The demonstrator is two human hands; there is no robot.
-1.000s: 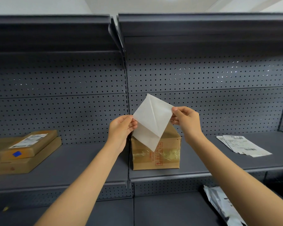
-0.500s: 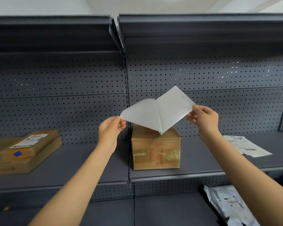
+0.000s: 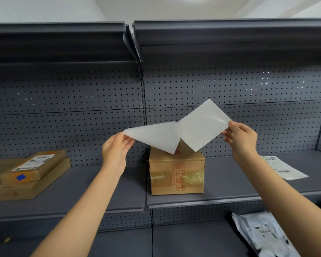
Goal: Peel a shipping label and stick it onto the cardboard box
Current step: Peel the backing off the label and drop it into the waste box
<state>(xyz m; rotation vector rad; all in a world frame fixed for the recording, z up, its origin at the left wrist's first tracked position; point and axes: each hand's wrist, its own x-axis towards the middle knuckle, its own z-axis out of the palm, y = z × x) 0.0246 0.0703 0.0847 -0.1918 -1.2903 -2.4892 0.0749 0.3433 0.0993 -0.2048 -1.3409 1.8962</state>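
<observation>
I hold a white shipping label sheet in the air above the cardboard box (image 3: pixel 176 175), split into two layers that still join at the middle. My left hand (image 3: pixel 117 147) pinches the corner of the left layer (image 3: pixel 156 136), which looks matte. My right hand (image 3: pixel 241 140) pinches the corner of the right layer (image 3: pixel 202 123), which looks glossy. I see only blank sides, so I cannot tell which layer is the label and which the backing. The brown box, with red print and clear tape on its front, stands on the grey shelf (image 3: pixel 220 182) just below the sheet.
Two flat cardboard parcels (image 3: pixel 33 167) lie stacked at the shelf's left end, the upper one bearing a label. Printed label sheets (image 3: pixel 283 167) lie on the shelf at the right. A grey poly mailer (image 3: pixel 263 236) rests on the lower shelf. A pegboard wall stands behind.
My hands have moved apart, left going left and right going right. The two layers have peeled open from a folded overlap to a wide spread, joined only at the middle.
</observation>
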